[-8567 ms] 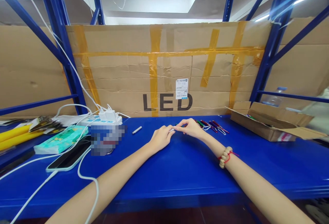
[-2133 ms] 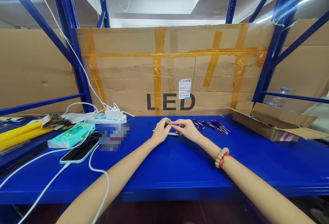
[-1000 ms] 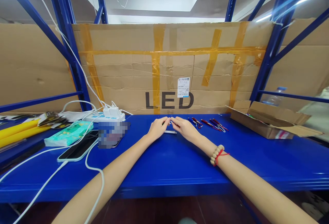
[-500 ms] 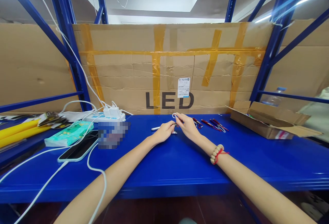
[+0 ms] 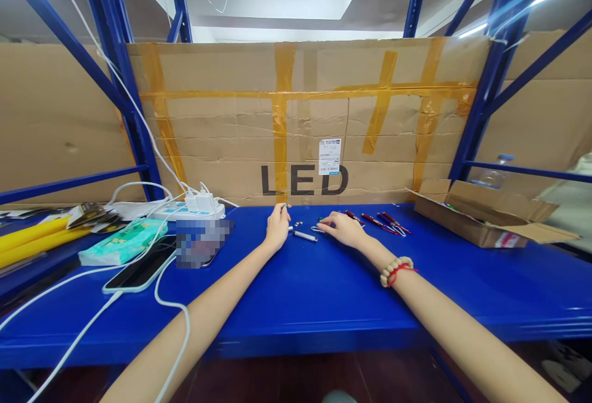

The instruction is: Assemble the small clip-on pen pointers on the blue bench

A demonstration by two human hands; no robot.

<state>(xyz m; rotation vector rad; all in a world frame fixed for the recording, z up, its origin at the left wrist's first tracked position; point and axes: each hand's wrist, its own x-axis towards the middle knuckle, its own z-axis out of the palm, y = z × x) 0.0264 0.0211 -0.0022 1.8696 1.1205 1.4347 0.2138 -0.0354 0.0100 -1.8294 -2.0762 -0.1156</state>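
My left hand [image 5: 277,229] is raised slightly over the blue tabletop, fingers closed around a small metallic piece [image 5: 285,206] whose kind I cannot make out. My right hand [image 5: 345,229] rests low on the table, palm down, its fingertips at a silver carabiner-like clip [image 5: 317,228]; the fingers partly hide it. Between the hands lies a silver pen-like tube [image 5: 305,236]. Several tiny metal parts [image 5: 298,224] are just behind the tube. To the right of my right hand are several dark red pen-like pieces [image 5: 377,224] with silver clips.
An opened cardboard box [image 5: 481,221] stands at the right. On the left are a phone [image 5: 139,267] with a white cable, a tissue pack [image 5: 123,241], a power strip [image 5: 198,207] and yellow rolls [image 5: 41,233]. A large cardboard panel [image 5: 231,138] closes off the back.
My hands were together and have parted. The left moved left with a small piece; the right lowered the clip to the tabletop. The silver tube and tiny parts are now uncovered.
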